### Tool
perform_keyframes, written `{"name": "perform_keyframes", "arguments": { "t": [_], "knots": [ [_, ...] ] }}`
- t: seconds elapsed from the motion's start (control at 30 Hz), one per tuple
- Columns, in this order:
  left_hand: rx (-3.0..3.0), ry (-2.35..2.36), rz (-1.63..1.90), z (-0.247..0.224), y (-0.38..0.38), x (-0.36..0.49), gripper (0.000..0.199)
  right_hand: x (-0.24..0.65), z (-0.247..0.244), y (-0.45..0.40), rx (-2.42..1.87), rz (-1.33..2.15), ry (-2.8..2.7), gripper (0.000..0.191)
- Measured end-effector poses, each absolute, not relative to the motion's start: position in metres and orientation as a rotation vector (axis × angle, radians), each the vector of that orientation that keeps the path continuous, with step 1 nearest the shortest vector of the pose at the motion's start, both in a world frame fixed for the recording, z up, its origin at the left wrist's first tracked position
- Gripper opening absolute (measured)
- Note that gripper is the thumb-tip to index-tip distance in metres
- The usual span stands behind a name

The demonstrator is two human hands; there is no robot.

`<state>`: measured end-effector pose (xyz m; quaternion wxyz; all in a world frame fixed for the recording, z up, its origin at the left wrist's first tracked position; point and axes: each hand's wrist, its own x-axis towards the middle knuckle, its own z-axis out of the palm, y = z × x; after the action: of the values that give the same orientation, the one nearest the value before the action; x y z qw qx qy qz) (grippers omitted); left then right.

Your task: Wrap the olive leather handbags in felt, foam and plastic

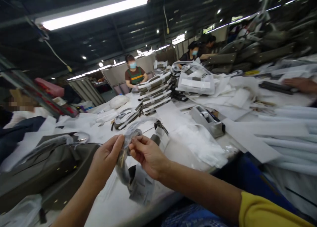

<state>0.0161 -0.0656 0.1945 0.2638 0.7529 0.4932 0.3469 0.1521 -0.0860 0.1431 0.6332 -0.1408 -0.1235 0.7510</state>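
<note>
Near the middle of the head view, a strap wrapped in clear plastic [122,170] hangs in a curve below my hands. My left hand [107,157] pinches the wrapping between thumb and fingers. Close beside it, on the right, my right hand [148,154] has its thumb and fingertips pressed together on the same plastic. A white-wrapped piece [142,187] hangs at the strap's lower end, over the table edge side. The dark olive bag [49,167] lies left of my left hand, partly under clear plastic.
Behind my hands stands a stack of wrapped straps [156,93]. A tape dispenser [206,121] is to its right, with white sheets [252,137] beyond. Across the table is a masked person [135,75]. Another person's hand [300,85] rests at the far right.
</note>
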Motion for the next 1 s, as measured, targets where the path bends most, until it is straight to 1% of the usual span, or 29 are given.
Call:
{"name": "perform_keyframes", "arguments": {
  "t": [0.2,0.3,0.4,0.57,0.73,0.8,0.87,0.93,1.0],
  "knots": [
    [1.882,1.369,1.001,0.185,-0.064,0.022,0.049,0.165,0.136,-0.094,-0.437,1.540,-0.727,0.053],
    [1.914,1.412,1.058,0.182,-0.065,0.028,0.052,0.170,0.135,-0.098,-0.546,1.483,-0.844,0.058],
    [1.934,1.452,1.081,0.181,-0.069,0.032,0.057,0.174,0.137,-0.097,-0.585,1.441,-0.847,0.057],
    [1.740,1.263,1.049,0.175,-0.077,0.033,0.061,0.182,0.137,-0.092,-0.656,1.363,-0.895,0.052],
    [1.353,1.205,1.035,0.169,-0.079,0.037,0.074,0.214,0.115,-0.076,-0.657,1.348,-1.222,0.045],
    [1.264,1.201,1.083,0.170,-0.076,0.037,0.076,0.248,0.099,-0.063,-0.902,1.129,-1.459,0.041],
    [1.192,1.217,1.181,0.172,-0.070,0.033,0.075,0.294,0.080,-0.048,-1.393,0.640,-1.724,0.031],
    [1.118,1.220,1.297,0.172,-0.061,0.029,0.071,0.344,0.061,-0.035,-1.634,0.469,-1.740,0.022],
    [1.064,1.205,1.416,0.170,-0.054,0.026,0.060,0.387,0.043,-0.028,-1.849,0.340,-1.751,0.017]
  ]
}}
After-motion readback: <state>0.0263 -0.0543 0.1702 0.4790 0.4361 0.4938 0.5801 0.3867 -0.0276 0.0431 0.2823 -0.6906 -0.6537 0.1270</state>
